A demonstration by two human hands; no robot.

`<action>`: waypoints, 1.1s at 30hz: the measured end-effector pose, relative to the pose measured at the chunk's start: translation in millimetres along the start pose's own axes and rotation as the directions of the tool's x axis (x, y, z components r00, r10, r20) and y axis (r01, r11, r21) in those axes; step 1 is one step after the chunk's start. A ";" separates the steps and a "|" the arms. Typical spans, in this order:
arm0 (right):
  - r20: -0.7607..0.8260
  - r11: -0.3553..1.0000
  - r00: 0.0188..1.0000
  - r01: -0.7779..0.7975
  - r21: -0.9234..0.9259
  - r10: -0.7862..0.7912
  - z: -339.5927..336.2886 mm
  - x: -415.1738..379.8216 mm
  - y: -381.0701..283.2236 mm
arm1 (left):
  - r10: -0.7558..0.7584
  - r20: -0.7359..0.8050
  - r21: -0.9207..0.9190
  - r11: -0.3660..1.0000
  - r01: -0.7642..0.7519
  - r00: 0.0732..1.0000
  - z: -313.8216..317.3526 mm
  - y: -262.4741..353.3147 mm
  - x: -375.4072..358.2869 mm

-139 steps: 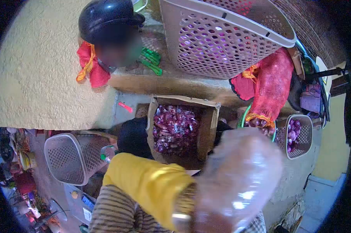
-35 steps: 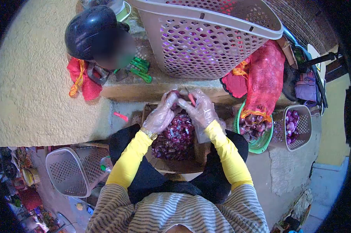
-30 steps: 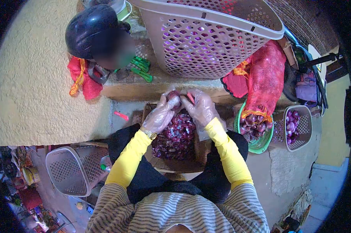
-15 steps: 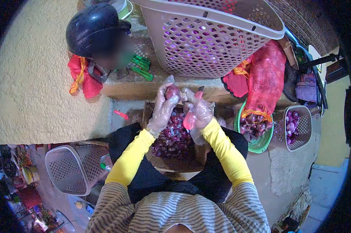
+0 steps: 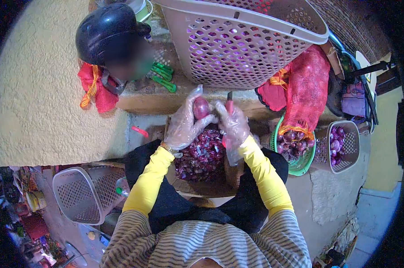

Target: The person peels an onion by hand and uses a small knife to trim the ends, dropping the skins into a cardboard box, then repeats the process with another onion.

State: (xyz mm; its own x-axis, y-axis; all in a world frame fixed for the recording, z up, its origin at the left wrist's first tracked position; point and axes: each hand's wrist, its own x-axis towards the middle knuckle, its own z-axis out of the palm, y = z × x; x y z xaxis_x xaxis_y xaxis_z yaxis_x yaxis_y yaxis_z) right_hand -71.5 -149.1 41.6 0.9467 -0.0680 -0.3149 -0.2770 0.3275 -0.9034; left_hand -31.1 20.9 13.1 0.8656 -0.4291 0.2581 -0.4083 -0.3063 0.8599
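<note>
Both my hands wear clear plastic gloves and meet above a cardboard box filled with purple onion skins. My left hand grips a red onion at its fingertips. My right hand holds a small knife with a red handle, blade pointing up, right beside the onion. My right thumb reaches toward the onion. My yellow sleeves run back to my striped shirt.
A large beige mesh basket looms ahead. A red net sack spills onions into a green basket. A small beige basket holds peeled onions. A black helmet and green clips lie on the ledge. Another beige basket stands at the left.
A plastic-gloved hand right at the lens has given way to both hands on an onion over the box. In the last second they rose slightly, the knife turned upright.
</note>
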 end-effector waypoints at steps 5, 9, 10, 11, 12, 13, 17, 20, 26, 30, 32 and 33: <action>0.049 0.994 0.995 -0.090 0.065 0.087 -14.2 7.9 17.8 | 0.124 0.006 0.146 0.981 -0.124 0.992 -6.5 9.0 0.7; 0.203 0.905 0.963 -0.241 0.350 0.178 -14.9 6.9 17.3 | 0.203 -0.027 0.101 0.975 -0.200 0.979 -9.2 8.9 2.7; 0.203 0.905 0.962 -0.244 0.348 0.181 -17.7 8.7 20.5 | 0.201 -0.028 0.099 0.975 -0.197 0.979 -7.4 7.3 1.5; 0.251 0.884 0.947 -0.285 0.370 0.201 -22.4 12.5 25.8 | 0.171 -0.050 0.033 0.985 -0.169 0.984 -5.0 4.9 0.1; 0.299 0.862 0.929 -0.326 0.389 0.216 -21.8 13.6 25.0 | 0.141 -0.070 -0.032 0.989 -0.144 0.987 -4.9 5.6 0.1; 0.301 0.861 0.929 -0.326 0.390 0.215 -18.5 13.9 26.2 | 0.142 -0.070 -0.030 0.989 -0.144 0.987 -7.3 6.0 -0.2; 0.026 0.938 0.954 -0.298 0.176 0.298 -5.5 3.4 11.9 | 0.064 -0.031 0.042 0.997 -0.063 0.997 -17.1 5.1 -2.9; 0.036 0.924 0.942 -0.335 0.185 0.335 -28.9 8.1 31.4 | 0.124 -0.042 0.101 0.988 -0.119 0.991 -22.8 8.9 -3.1; 0.126 0.916 0.974 -0.220 0.335 0.188 -27.9 -26.2 33.9 | 0.062 -0.001 0.072 0.996 -0.062 0.998 -26.0 1.3 -6.5; 0.131 0.728 0.968 -0.247 0.639 0.214 -25.4 -43.8 38.0 | 0.143 -0.030 0.144 0.980 -0.137 0.989 -27.4 3.0 -7.0; 0.189 0.663 0.956 -0.291 0.690 0.223 -27.6 -56.6 51.4 | 0.168 -0.046 0.164 0.974 -0.158 0.985 -26.1 0.1 -6.0; 0.247 0.593 0.942 -0.336 0.732 0.229 -26.2 -64.1 56.1 | 0.191 -0.062 0.183 0.967 -0.177 0.980 -25.6 -1.0 -5.8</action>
State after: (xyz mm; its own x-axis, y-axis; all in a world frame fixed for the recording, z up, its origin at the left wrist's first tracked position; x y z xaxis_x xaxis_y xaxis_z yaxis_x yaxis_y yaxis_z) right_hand -152.0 -151.1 3.5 0.8688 0.2432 -0.4312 -0.3614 0.9069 -0.2166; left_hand -28.2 45.4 22.1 0.7881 -0.4261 0.4441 -0.6007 -0.3756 0.7057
